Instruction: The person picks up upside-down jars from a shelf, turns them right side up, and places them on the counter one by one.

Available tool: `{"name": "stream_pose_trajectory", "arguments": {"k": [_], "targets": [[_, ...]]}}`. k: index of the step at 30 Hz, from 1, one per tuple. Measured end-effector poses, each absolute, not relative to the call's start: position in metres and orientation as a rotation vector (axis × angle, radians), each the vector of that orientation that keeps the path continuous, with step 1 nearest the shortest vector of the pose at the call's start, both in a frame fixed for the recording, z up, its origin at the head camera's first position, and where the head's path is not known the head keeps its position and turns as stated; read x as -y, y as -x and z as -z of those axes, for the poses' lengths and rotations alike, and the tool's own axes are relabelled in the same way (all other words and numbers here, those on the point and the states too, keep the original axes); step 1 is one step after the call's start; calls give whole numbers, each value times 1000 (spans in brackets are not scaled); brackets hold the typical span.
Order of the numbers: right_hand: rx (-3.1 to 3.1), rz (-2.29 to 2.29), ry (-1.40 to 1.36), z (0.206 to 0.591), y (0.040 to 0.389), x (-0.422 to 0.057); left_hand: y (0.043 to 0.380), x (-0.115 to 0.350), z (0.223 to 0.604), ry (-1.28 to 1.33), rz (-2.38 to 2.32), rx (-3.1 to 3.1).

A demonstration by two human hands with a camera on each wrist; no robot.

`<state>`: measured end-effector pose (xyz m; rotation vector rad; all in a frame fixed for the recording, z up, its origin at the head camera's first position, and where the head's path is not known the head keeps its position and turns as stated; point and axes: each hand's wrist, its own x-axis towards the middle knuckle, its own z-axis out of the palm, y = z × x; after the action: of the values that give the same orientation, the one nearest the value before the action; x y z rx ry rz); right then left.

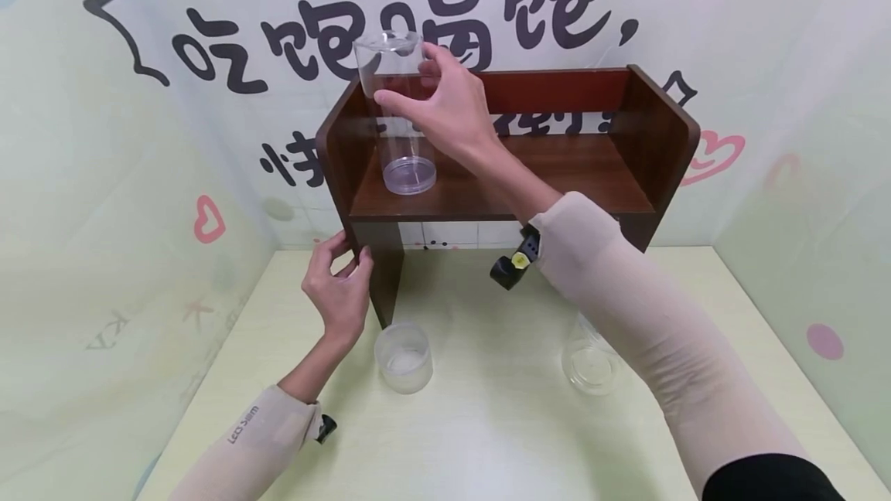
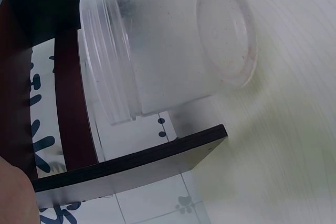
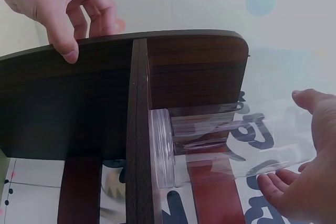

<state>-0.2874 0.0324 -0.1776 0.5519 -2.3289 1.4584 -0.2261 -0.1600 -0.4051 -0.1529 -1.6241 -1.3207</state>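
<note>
A tall clear plastic jar (image 1: 409, 138) stands upright on the left of the upper board of a dark brown shelf (image 1: 557, 168). Its lower end has a ridged band (image 3: 161, 148). My right hand (image 1: 452, 103) holds the jar near the top, thumb on one side and fingers on the other. Lower down, my left hand (image 1: 339, 284) grips the front edge of the shelf's left side panel (image 1: 381, 273). The thumb (image 3: 65, 45) lies on the panel's inner face. Below this hand stands a short frosted jar (image 2: 163, 45) with a screw lid.
Another clear jar (image 1: 590, 366) stands on the pale table (image 1: 480, 424) to the right, partly behind the right sleeve (image 1: 647, 315). A printed cloth (image 1: 209, 6) hangs behind the shelf and at both sides.
</note>
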Motion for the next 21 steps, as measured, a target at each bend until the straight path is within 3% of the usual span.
{"name": "stream_pose_trajectory", "arguments": {"k": [21], "targets": [[2278, -1545, -591, 175, 278, -42, 225, 159, 403, 148, 1318, 1623]]}}
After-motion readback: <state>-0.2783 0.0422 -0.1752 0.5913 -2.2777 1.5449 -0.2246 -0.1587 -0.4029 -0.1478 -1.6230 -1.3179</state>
